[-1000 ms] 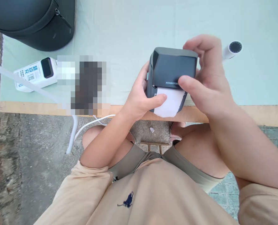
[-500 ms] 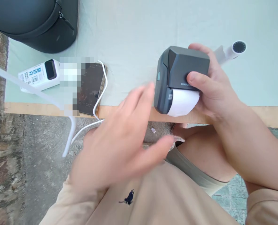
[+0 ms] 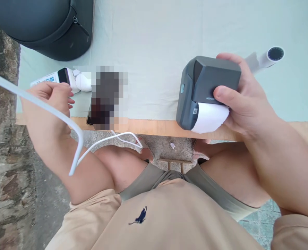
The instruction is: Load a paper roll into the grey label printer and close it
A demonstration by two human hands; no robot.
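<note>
The right hand (image 3: 244,100) is wrapped around a small dark grey printer (image 3: 208,91). The thumb lies across the front of the printer and the other fingers curl around its far side, so the hand is closed on it. A white roll of paper (image 3: 211,118) sticks out under the thumb. The printer sits right over the near edge of the table (image 3: 156,126), partly past it. Behind the right hand a white tube with a dark round end (image 3: 270,56) lies on the table, just beside the fingers.

The left hand (image 3: 48,104) is far off on the other side, well apart from the printer. Its fingers are curled in loosely. They are at the near end of a white box with blue writing and a dark end (image 3: 55,77), but it is hard to tell if they grip it. A white cable (image 3: 73,128) crosses in front of this hand and hangs down past the table edge.

Between the two hands is a blurred-out patch (image 3: 107,97) near the table edge. Beyond it the pale green table top is wide and bare. A big black bag (image 3: 42,26) fills the far left corner.
</note>
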